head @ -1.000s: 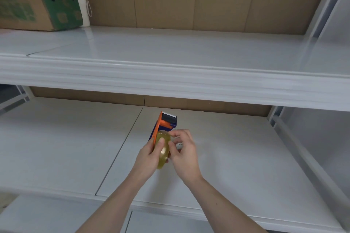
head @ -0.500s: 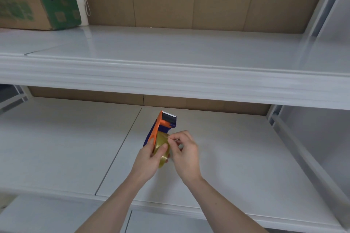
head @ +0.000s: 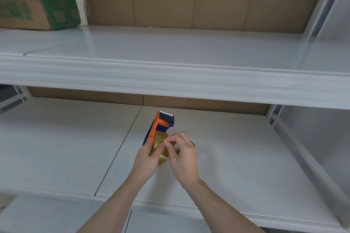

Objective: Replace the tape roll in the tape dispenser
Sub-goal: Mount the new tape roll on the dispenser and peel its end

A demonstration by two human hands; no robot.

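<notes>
The tape dispenser (head: 160,126), orange and dark blue, is held above the lower shelf (head: 236,157), its toothed cutter end pointing away from the person. The left hand (head: 146,159) has its grip closed around the dispenser's near end, the thumb lying across the tape roll (head: 160,146), a yellowish clear roll seated in the dispenser just below the cutter end. The right hand (head: 182,154) is beside the roll on its right, thumb and forefinger pinched together at the roll's outer surface; whether they hold a loose tape end cannot be told. On the upper shelf (head: 170,47), far up and left of the dispenser, stands a cardboard box (head: 32,0).
</notes>
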